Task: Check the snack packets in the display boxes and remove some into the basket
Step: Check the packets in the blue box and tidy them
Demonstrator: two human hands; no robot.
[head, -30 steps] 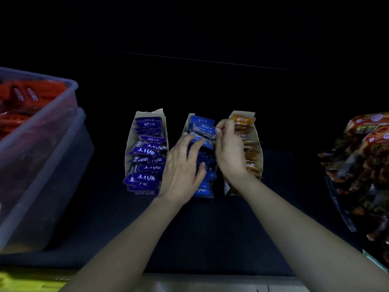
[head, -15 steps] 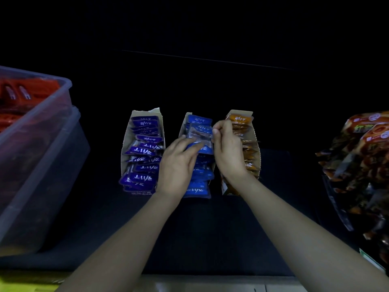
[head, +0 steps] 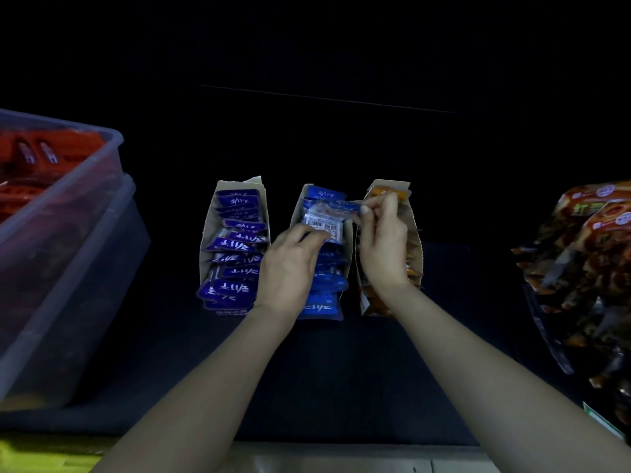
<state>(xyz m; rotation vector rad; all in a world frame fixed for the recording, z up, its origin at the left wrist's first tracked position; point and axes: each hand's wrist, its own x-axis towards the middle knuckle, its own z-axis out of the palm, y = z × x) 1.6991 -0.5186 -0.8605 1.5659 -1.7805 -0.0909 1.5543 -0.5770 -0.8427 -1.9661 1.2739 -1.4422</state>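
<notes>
Inspection in progress. The left hand (head: pixel 290 268) and right hand (head: pixel 384 247) are holding one raised packet (head: pixel 322 222) between them above the middle display box (head: pixel 349 247): the left fingers are curling around its lower edge, and the right thumb and forefinger are pinching its upper right corner. The packet is showing its pale back, where a white barcode label is sitting on glossy, crinkling film. Judging by the scene, the task is standing at its checking stage; no packet is seen leaving, and which container is serving as the basket cannot be told. The blue packets (head: pixel 321 307) below are standing overlapped in a row, flat pouches with rounded corners. Purple packets (head: pixel 235 288) are filling the left display box (head: pixel 206 233) and orange packets (head: pixel 386 194) the right display box (head: pixel 418 240), both apparently awaiting a check. All three boxes are appearing as matte tan cardboard, narrow and open-topped, the right one with a serrated torn rim. At far left a translucent plastic tub (head: pixel 85 172), smooth-walled and nested in another, is holding red packets (head: pixel 20 155); at far right shiny bagged snacks (head: pixel 587 233) are lying heaped.
</notes>
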